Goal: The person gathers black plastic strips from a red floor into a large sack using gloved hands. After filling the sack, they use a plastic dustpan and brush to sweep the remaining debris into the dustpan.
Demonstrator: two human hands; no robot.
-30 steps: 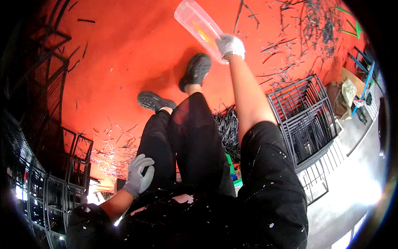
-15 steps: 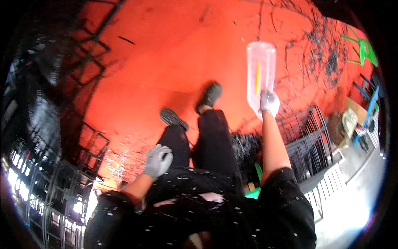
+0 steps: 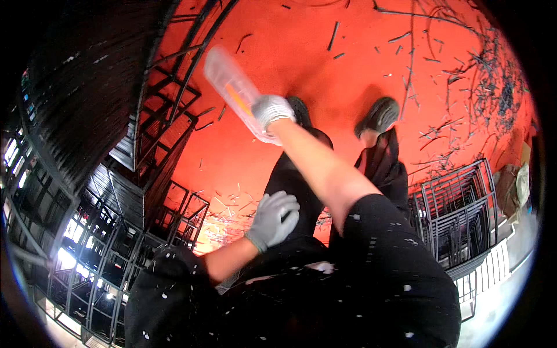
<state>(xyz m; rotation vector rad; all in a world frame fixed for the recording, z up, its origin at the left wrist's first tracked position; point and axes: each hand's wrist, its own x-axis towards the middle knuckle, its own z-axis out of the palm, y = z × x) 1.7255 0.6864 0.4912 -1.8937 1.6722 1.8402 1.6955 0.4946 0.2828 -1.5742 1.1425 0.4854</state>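
In my right hand [image 3: 272,111], which wears a light grey glove, is a long clear plastic container [image 3: 217,68] with a rounded end and a yellow-orange strip along it. My fingers close round its near end, and motion blurs it. It is held out to the left, above the red floor, with my right arm crossing in front of my legs. My left hand [image 3: 274,220], also gloved, hangs by my left thigh with its fingers loosely bent and apart, holding nothing.
Black metal frames [image 3: 174,87] and dark woven panels [image 3: 104,75] line the left side. More black frames [image 3: 455,209] stand stacked at the right. Black strips and scraps [image 3: 452,124] litter the red floor [image 3: 278,46], densest at the far right. A pale sack [image 3: 522,185] lies at the right edge.
My right hand has swung from right to left across my body with the clear container. The view has shifted toward the left-side frames. My left hand stays empty near my thigh.
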